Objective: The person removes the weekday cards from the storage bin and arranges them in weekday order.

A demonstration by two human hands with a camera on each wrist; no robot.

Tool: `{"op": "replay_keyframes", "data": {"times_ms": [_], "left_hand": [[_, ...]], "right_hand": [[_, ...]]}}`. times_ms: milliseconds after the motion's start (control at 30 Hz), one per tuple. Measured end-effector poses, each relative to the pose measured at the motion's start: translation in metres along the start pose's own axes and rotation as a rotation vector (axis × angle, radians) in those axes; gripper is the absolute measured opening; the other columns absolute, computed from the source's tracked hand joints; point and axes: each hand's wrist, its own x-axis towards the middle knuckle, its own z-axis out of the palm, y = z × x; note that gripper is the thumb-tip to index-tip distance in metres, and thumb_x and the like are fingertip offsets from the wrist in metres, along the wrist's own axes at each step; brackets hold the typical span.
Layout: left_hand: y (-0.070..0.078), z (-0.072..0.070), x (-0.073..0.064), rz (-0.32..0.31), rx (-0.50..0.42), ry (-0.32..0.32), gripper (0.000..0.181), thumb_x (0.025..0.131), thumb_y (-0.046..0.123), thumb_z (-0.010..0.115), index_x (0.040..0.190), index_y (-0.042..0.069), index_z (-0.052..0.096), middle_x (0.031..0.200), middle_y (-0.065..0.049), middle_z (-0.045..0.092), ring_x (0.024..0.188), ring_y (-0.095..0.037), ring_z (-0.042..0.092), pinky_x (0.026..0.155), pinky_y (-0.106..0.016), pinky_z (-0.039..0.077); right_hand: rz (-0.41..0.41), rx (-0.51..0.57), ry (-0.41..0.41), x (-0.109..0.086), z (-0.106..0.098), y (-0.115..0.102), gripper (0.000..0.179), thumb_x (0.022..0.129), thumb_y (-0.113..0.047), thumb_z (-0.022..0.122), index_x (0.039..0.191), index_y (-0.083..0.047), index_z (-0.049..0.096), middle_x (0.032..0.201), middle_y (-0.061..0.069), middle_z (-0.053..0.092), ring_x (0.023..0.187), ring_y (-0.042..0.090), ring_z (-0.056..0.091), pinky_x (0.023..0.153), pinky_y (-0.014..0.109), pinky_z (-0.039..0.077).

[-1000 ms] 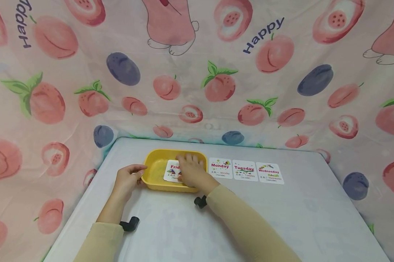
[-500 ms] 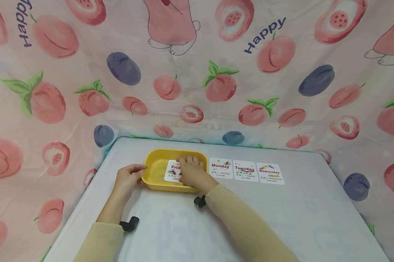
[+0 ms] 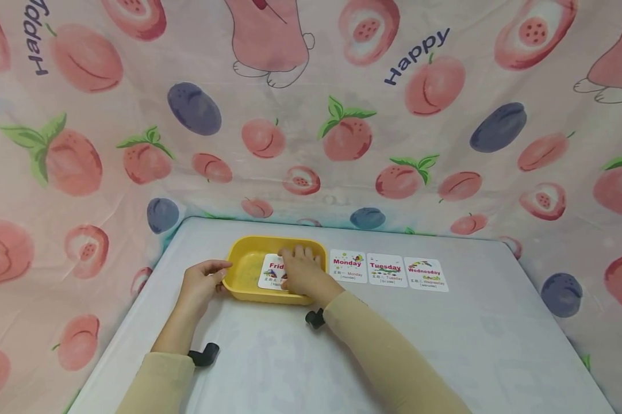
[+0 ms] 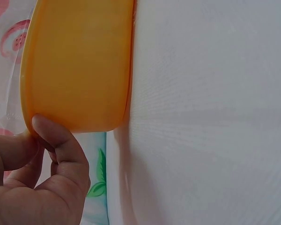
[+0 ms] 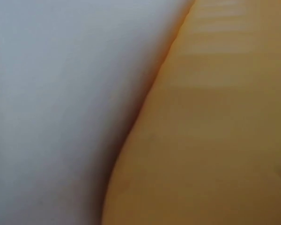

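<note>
While the left hand (image 3: 199,284) pinched the left end of the yellow tray (image 3: 246,267), thumb and fingers closing on its rim, the right hand (image 3: 303,273) reached over the near side into its right half. That tray lay flat on the white table (image 3: 269,368), towards the far edge and left of the middle. Inside it, on the tray floor, was a white card (image 3: 271,273) with red lettering, of which "Frid" could be read. The right hand covered the card's right part and much of that end of the tray, so it was impossible to tell whether its fingers gripped the card or merely rested over it, or whether more cards lay beneath. The right wrist view offered no help, taken up by the tray's ribbed outer wall and the table surface. The tray's left half showed bare yellow plastic.

Just beside the tray's right end, a row of three cards lay face up on the table: the Monday card (image 3: 348,266) nearest the tray, then the Tuesday card (image 3: 387,270), then the Wednesday card (image 3: 426,274). The right forearm, in a beige sleeve (image 3: 388,351), slanted across the table in front of them without covering them. Behind the table hung a pink cloth (image 3: 290,155) printed with peaches and dark plums.
</note>
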Motion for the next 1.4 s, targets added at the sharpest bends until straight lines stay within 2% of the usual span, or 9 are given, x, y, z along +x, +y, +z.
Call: {"op": "replay_keyframes", "data": {"times_ms": [767, 1100, 1400], "left_hand": [[-0.0009, 0.0003, 0.0001, 0.013, 0.01, 0.0, 0.028, 0.107, 0.005, 0.061, 0.133, -0.001, 0.071, 0.13, -0.015, 0.06, 0.089, -0.017, 0.059, 0.071, -0.021, 0.058], [-0.0029, 0.0, -0.001, 0.05, -0.002, -0.004, 0.027, 0.107, 0.004, 0.061, 0.131, -0.003, 0.071, 0.124, -0.015, 0.061, 0.084, -0.015, 0.059, 0.07, -0.022, 0.057], [-0.0028, -0.0009, -0.0012, 0.043, -0.003, 0.0, 0.027, 0.107, 0.004, 0.061, 0.131, -0.003, 0.071, 0.123, -0.014, 0.061, 0.084, -0.016, 0.058, 0.07, -0.022, 0.057]], "right_hand": [[0.013, 0.001, 0.017, -0.0025, -0.0019, -0.0013, 0.084, 0.087, -0.042, 0.09, 0.157, -0.026, 0.045, 0.141, 0.01, 0.047, 0.125, 0.029, 0.04, 0.103, 0.046, 0.037], [0.005, 0.009, 0.023, -0.0036, -0.0042, -0.001, 0.092, 0.081, -0.044, 0.094, 0.156, -0.025, 0.044, 0.135, 0.009, 0.046, 0.123, 0.029, 0.039, 0.098, 0.042, 0.036], [0.014, -0.006, 0.04, -0.0039, -0.0044, -0.0023, 0.09, 0.079, -0.047, 0.095, 0.153, -0.025, 0.048, 0.134, 0.009, 0.045, 0.123, 0.029, 0.039, 0.098, 0.045, 0.035]]}}
